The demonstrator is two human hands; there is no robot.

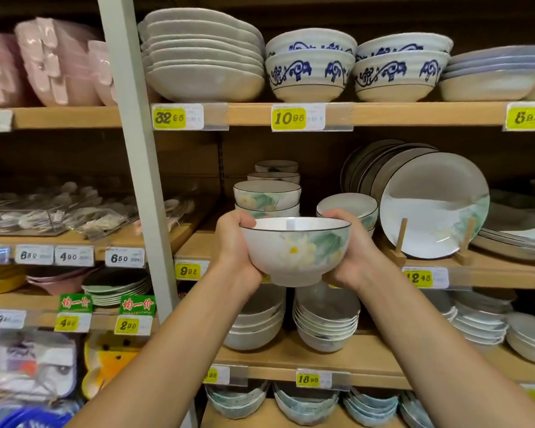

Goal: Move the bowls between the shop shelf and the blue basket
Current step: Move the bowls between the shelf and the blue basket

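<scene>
Both the left hand and right hand grip an upright lotus-painted bowl, its inside unseen, before the shelf's front edge.

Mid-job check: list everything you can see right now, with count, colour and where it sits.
held bowl: one, white with a green and yellow lotus and a dark rim, in front of the middle shelf
lotus bowls: several, same pattern, stacked on the middle shelf behind it
lotus plates: a row, white and green, on edge in a wooden rack, middle shelf right
blue-patterned bowls: four, white and blue, two stacks, top shelf
white dishes: one stack, top shelf
plain bowls: two stacks, white, lower shelf
price tags: many, yellow, shelf edges
blue object: one, bottom-left corner, cannot tell if it is the basket
left grip: bare hand, holds the bowl's left side
right grip: bare hand, holds its right side
</scene>
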